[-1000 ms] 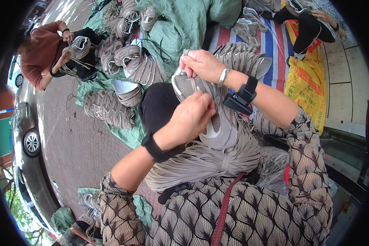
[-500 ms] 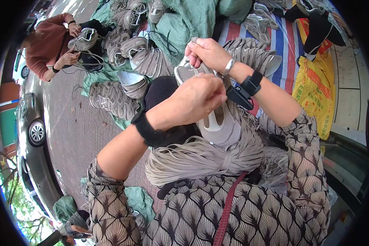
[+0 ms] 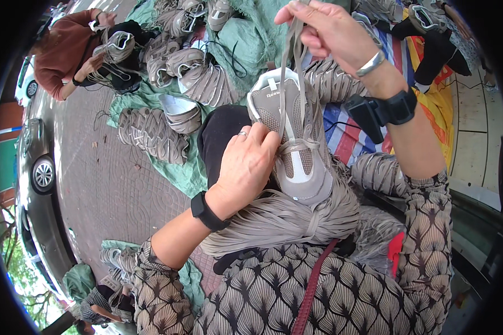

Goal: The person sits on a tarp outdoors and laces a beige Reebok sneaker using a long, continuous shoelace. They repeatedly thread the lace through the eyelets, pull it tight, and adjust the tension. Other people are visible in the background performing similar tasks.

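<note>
A grey-beige sneaker (image 3: pixel 306 181) rests across my lap, its toe toward me and a lace threaded through its lower eyelets. My left hand (image 3: pixel 248 159) is closed at the sneaker's left side by the lacing; its fingertips are partly hidden. Above the shoe's collar, my right hand (image 3: pixel 332 33) grips the flat grey shoelace (image 3: pixel 285 78), whose strands stretch up from the eyelets. Under the toe lies a thick tied bundle of grey laces (image 3: pixel 262 223).
Rows of laced sneakers (image 3: pixel 151 134) lie on green sacking to the left. Green sacks (image 3: pixel 243 44) and a striped sheet (image 3: pixel 346 139) lie beyond. A co-worker in a rust-coloured top (image 3: pixel 61 64) handles another shoe. A dark car (image 3: pixel 44 218) stands far left.
My right hand has risen up and to the right, drawing the lace out long. My left hand has moved down and left to the shoe's side, uncovering the shoe's tongue.
</note>
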A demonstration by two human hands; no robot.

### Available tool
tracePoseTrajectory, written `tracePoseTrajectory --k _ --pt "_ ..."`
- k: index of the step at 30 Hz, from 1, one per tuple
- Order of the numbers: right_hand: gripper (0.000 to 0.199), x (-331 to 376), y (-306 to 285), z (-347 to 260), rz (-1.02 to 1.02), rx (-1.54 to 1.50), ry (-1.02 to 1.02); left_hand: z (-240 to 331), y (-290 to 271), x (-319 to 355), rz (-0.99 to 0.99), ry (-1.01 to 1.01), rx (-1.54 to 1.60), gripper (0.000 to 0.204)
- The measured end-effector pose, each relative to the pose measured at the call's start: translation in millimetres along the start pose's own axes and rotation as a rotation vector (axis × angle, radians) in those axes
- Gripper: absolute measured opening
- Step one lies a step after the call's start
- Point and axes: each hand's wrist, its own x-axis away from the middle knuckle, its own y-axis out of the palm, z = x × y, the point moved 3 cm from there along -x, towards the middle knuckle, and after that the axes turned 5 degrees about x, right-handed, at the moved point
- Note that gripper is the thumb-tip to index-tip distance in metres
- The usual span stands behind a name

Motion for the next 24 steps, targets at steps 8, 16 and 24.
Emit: tracePoseTrajectory --k 8,16,24 --pt "0.032 25 6 -17 -0.026 -0.093 0.038 -26 11 14 0.009 -0.530 0.517 0.013" --pt "0.032 33 3 -11 -0.026 -0.204 -0.021 -19 14 15 -0.085 -0.519 0.382 0.012" --pt "0.032 44 -8 -11 -0.055 -0.249 0.043 -21 6 17 -0.249 -1.030 1.798 0.012"
